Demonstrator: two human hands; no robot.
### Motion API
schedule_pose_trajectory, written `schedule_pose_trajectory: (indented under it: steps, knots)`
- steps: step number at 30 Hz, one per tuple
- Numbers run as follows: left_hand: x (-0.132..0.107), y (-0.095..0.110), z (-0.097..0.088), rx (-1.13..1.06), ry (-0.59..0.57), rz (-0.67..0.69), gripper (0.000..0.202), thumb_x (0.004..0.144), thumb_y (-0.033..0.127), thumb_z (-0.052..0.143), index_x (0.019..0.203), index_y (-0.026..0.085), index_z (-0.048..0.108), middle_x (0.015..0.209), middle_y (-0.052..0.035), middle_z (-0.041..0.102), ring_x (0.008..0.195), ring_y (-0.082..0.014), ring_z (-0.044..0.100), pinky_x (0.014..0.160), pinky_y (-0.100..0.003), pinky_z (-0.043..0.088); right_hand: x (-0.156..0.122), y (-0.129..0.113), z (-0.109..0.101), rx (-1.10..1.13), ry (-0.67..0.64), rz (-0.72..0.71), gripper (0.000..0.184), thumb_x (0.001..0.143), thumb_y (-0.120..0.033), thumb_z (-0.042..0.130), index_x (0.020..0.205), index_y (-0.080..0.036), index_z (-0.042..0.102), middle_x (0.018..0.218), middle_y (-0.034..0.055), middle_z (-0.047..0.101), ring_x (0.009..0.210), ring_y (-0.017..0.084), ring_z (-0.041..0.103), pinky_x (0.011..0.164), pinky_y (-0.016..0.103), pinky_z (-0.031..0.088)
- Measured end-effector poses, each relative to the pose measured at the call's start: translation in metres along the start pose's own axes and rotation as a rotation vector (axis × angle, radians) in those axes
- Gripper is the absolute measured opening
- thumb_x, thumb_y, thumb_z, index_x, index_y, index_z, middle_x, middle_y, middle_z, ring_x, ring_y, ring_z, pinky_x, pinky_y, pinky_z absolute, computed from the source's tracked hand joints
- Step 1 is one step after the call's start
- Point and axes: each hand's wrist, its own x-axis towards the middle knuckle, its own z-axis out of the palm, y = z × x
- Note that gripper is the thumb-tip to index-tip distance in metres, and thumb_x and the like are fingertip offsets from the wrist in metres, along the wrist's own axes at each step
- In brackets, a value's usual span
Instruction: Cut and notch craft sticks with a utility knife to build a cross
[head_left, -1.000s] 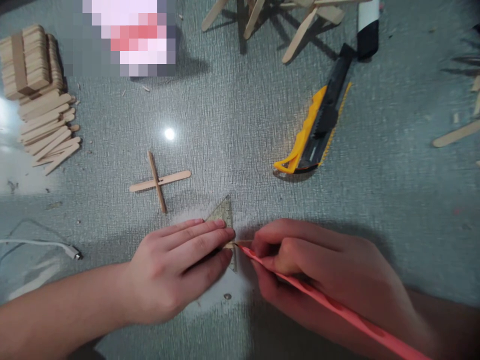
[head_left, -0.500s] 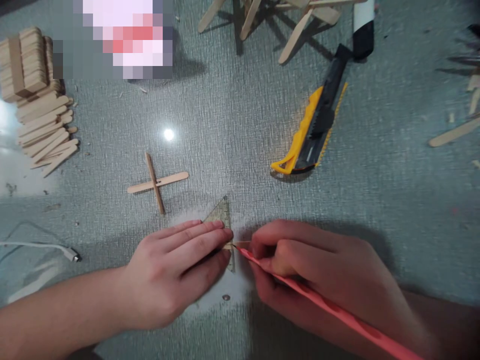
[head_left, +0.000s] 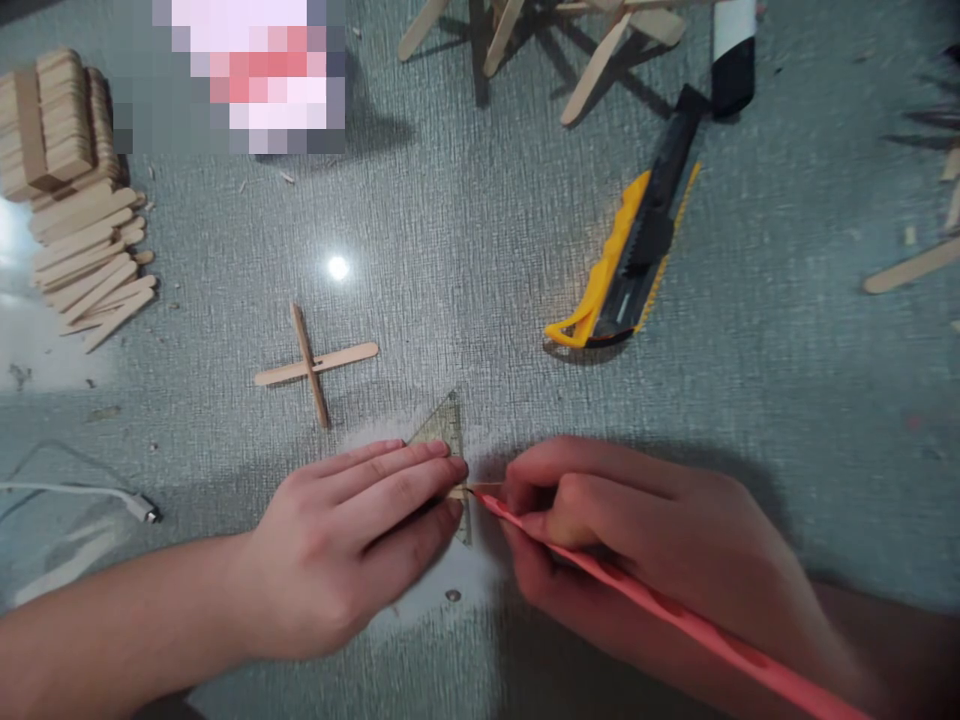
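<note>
My left hand (head_left: 360, 540) presses a clear triangular set square (head_left: 454, 430) down with its fingers laid together. Beneath the square runs a thin wooden craft stick (head_left: 487, 487), mostly hidden by both hands. A pink pencil (head_left: 645, 595) is pinched in my right hand (head_left: 630, 550). Its dark tip meets the stick at the straight edge of the square. My right fingertips also sit close around the stick's right part. Beyond my left hand, two craft sticks form a cross (head_left: 313, 364) on the table.
A yellow and black utility knife (head_left: 626, 260) lies on the textured table (head_left: 450, 250). Craft sticks (head_left: 97, 260) and a banded bundle (head_left: 52, 125) are at far left, above a white cable (head_left: 90, 488). A stick structure (head_left: 596, 70) stands at the back. A blurred-out object is at top left.
Both hands stay almost in place. The pencil tip shows only a very slight shift at the edge of the set square. The view has shifted a little.
</note>
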Motion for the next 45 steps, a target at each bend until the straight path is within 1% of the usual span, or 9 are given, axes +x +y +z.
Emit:
schedule_pose_trajectory:
  steps: [4,9,15,19,28,32,36,42,45]
  knots:
    - [0.001,0.001,-0.001,0.006,0.002,0.014,0.019,0.102,0.015,0.054,0.105,0.011,0.072,0.120,-0.0099,0.076,0.115,-0.0219,0.073,0.107,-0.036,0.058,0.000,0.001,0.000,-0.009,-0.010,-0.001,0.026,0.084,-0.006,0.061,0.071,-0.023,0.046,0.078,-0.0043,0.068,0.060,0.007,0.066,0.054,0.016,0.051]
    - [-0.001,0.000,0.001,0.003,0.003,-0.001,0.021,0.103,0.016,0.051,0.109,0.012,0.072,0.124,-0.0094,0.074,0.120,-0.0206,0.070,0.112,-0.035,0.055,0.000,0.003,0.002,0.005,-0.008,-0.003,0.026,0.083,-0.005,0.060,0.071,-0.023,0.046,0.077,-0.0045,0.068,0.056,0.007,0.064,0.053,0.018,0.052]
    - [-0.003,-0.001,0.002,0.009,0.000,0.022,0.022,0.104,0.016,0.051,0.110,0.012,0.072,0.125,-0.0090,0.074,0.120,-0.0216,0.070,0.109,-0.037,0.058,0.001,0.002,0.000,0.007,-0.010,0.003,0.025,0.083,-0.004,0.060,0.072,-0.023,0.047,0.078,-0.0041,0.068,0.057,0.006,0.063,0.052,0.016,0.050]
    - [-0.005,0.000,0.004,-0.002,0.032,-0.002,0.022,0.104,0.016,0.051,0.110,0.012,0.072,0.125,-0.0088,0.074,0.119,-0.0208,0.070,0.108,-0.037,0.059,0.001,0.000,-0.001,0.041,-0.004,0.011,0.023,0.085,-0.005,0.060,0.076,-0.023,0.049,0.077,-0.0042,0.068,0.060,0.005,0.064,0.055,0.015,0.051]
    - [-0.006,0.001,0.004,0.007,0.039,0.001,0.023,0.104,0.017,0.050,0.109,0.012,0.072,0.125,-0.0080,0.074,0.119,-0.0207,0.070,0.109,-0.035,0.058,0.000,0.001,-0.001,0.081,-0.024,0.014,0.021,0.085,-0.003,0.059,0.082,-0.023,0.055,0.079,-0.0048,0.068,0.062,0.006,0.067,0.059,0.016,0.054]
    - [-0.006,0.002,0.001,0.014,0.025,-0.025,0.023,0.105,0.017,0.050,0.109,0.012,0.072,0.125,-0.0077,0.074,0.119,-0.0197,0.070,0.110,-0.036,0.057,0.001,0.001,-0.001,0.094,-0.058,0.007,0.021,0.085,-0.002,0.059,0.083,-0.023,0.056,0.080,-0.0053,0.069,0.066,0.006,0.069,0.062,0.015,0.056]
    - [-0.006,0.003,-0.002,0.018,0.031,-0.050,0.026,0.106,0.017,0.046,0.107,0.014,0.072,0.122,-0.0069,0.076,0.117,-0.0179,0.071,0.111,-0.034,0.056,-0.001,0.001,-0.001,0.099,-0.058,0.006,0.021,0.087,-0.005,0.060,0.079,-0.023,0.052,0.079,-0.0042,0.068,0.063,0.005,0.067,0.058,0.015,0.054]
    - [-0.005,0.004,0.002,-0.031,0.086,-0.107,0.025,0.107,0.020,0.048,0.101,0.017,0.071,0.117,-0.0033,0.078,0.114,-0.0140,0.072,0.112,-0.029,0.055,-0.001,-0.006,0.000,0.027,-0.046,-0.021,0.019,0.086,-0.003,0.060,0.083,-0.022,0.055,0.083,-0.0014,0.070,0.067,0.006,0.068,0.058,0.016,0.054]
    - [-0.006,0.004,0.003,-0.043,0.097,-0.126,0.022,0.106,0.020,0.050,0.101,0.017,0.072,0.117,-0.0028,0.078,0.112,-0.0135,0.073,0.110,-0.029,0.056,0.001,-0.007,0.003,0.030,-0.038,-0.024,0.020,0.087,-0.002,0.058,0.081,-0.021,0.055,0.083,-0.0018,0.070,0.067,0.006,0.067,0.057,0.016,0.053]
